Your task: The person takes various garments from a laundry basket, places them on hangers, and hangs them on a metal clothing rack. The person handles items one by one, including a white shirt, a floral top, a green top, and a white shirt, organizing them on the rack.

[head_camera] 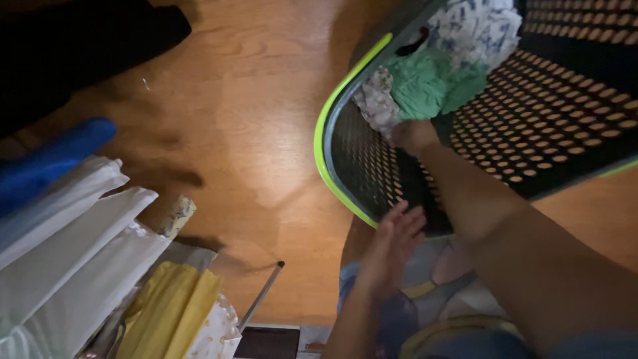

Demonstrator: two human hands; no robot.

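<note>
A crumpled green cloth (428,83) lies bunched inside a tipped black perforated plastic laundry basket with a lime-green rim (558,113). The basket rests on its side on the wooden floor.

Wooden floor (252,133), warm brown and glossy, takes up most of the view; a dark mass (73,46) lies in shadow at the upper left corner, its kind not clear. At left, white cloths (73,246) hang in folds side by side, with a blue cloth (50,159) above them and a yellow cloth (169,312) below, next to a patterned pale cloth (216,336). A small rolled patterned cloth (176,216) sits just beside the white folds, and a thin grey rod (262,296) slants across the floor near the bottom edge
</note>
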